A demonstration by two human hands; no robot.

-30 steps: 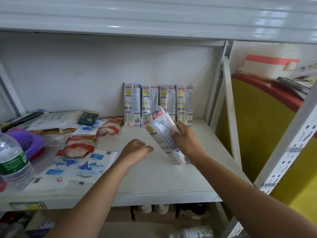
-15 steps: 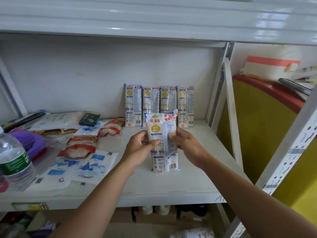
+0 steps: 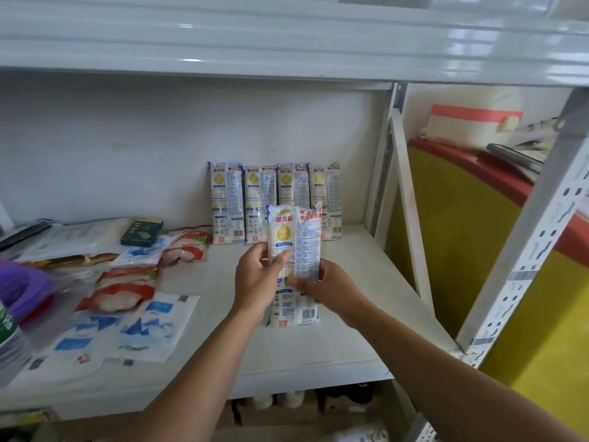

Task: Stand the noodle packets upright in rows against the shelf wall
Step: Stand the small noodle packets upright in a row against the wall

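Several white noodle packets (image 3: 259, 204) with yellow emblems stand upright in a row against the back wall (image 3: 127, 148) of the white shelf (image 3: 318, 355). In front of that row, one more noodle packet (image 3: 294, 240) stands upright with its bottom edge on the shelf. My left hand (image 3: 256, 280) grips its left side and my right hand (image 3: 328, 288) grips its lower right side. My fingers hide the packet's middle.
Red-and-white packets (image 3: 119, 296) and blue-and-white bags (image 3: 127, 327) lie flat on the shelf's left half, with a dark green box (image 3: 141, 231) behind. A water bottle (image 3: 9, 339) stands at the far left edge. A shelf upright (image 3: 395, 173) bounds the right side.
The packet was tilted in my right hand alone; my left hand came onto it, and it now stands upright on the shelf, held on both sides.
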